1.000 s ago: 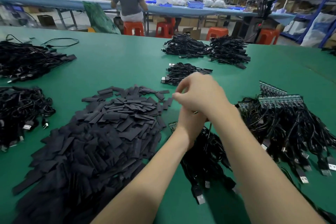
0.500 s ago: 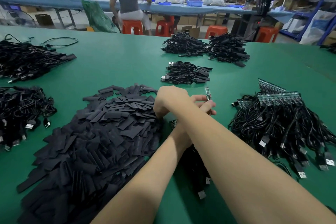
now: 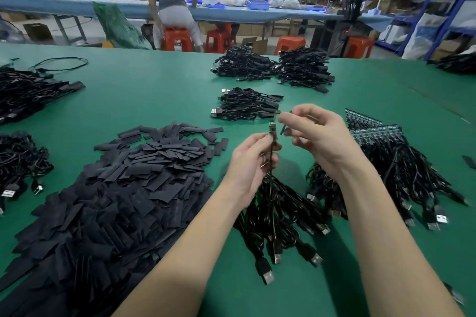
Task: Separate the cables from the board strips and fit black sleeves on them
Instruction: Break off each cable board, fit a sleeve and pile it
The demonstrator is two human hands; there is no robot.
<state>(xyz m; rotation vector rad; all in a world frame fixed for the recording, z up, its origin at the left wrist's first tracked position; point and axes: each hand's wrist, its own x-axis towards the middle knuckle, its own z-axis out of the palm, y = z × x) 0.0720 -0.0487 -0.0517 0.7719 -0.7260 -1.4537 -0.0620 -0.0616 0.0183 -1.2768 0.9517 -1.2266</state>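
Head view: left hand (image 3: 251, 159) pinches a single cable (image 3: 270, 159) upright, its small board end (image 3: 272, 128) poking above the fingertips. Right hand (image 3: 318, 134) just beside it, thumb and fingers curled on a black sleeve (image 3: 282, 130) near the board tip, not touching it. Sleeve pile (image 3: 123, 188) lies left on the green table (image 3: 154, 90); board strips (image 3: 373, 127) with attached cables lie right.

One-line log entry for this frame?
step: sleeving | left hand: holds cable with board end up | right hand: pinches black sleeve beside board end, not yet on
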